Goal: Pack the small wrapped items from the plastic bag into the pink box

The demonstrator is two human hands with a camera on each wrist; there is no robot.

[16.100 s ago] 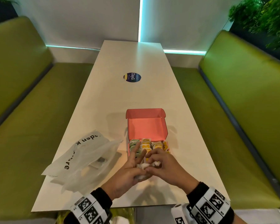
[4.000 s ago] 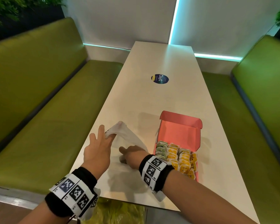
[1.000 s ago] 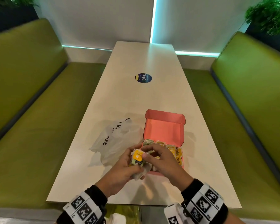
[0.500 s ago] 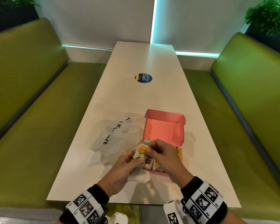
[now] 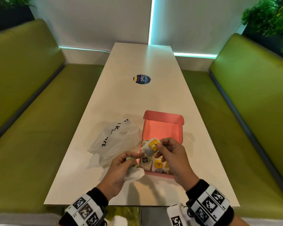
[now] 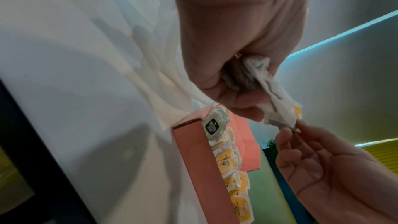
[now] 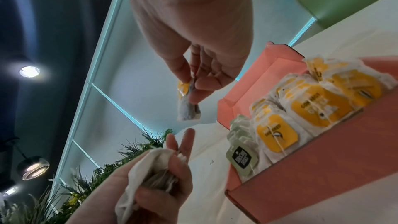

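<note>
The right hand (image 5: 171,158) pinches one yellow-tagged sachet (image 5: 149,146) by its top, holding it just above the pink box (image 5: 162,126), while the left hand (image 5: 119,170) clutches a crumpled bunch of sachets (image 5: 134,172) beside the box's near left corner. The box sits open on the white table (image 5: 137,98), its near rows already packed with yellow and green tags; the plastic bag (image 5: 111,142) lies slack to its left. From where I stand, the thin tag strings look the likeliest trouble: one could snag a neighbour and drag it out. The left hand's loose bundle could also shed a sachet onto the table.
</note>
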